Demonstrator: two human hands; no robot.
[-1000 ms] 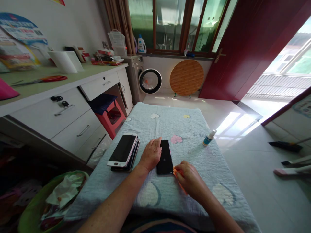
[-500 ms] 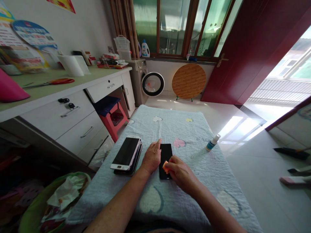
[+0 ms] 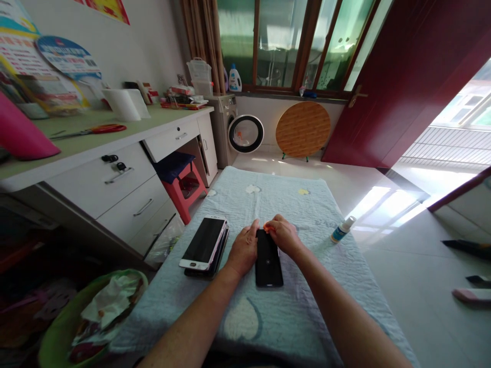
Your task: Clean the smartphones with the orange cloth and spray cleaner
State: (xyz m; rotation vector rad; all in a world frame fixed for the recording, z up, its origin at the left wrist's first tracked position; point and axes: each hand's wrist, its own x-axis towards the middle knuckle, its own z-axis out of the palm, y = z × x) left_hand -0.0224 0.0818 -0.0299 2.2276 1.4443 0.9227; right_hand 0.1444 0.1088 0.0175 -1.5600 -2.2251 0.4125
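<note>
The right hand (image 3: 283, 234), grip clamped on the orange cloth (image 3: 267, 226), has moved to the black phone's (image 3: 269, 260) far end.

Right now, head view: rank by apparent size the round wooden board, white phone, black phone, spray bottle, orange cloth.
1. Round wooden board
2. White phone and black phone: too alike to rank
3. Spray bottle
4. Orange cloth: only the part outside the right hand shows

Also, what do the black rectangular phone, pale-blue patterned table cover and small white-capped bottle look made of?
Phone: probably glass front, smooth; dark face, glint at its near edge. Frame material unclear.
Table cover: matte fabric, perhaps cotton; crinkled, quilt-like surface.
Bottle: likely plastic, smooth; moulded-looking cap, but glass isn't ruled out.
</note>
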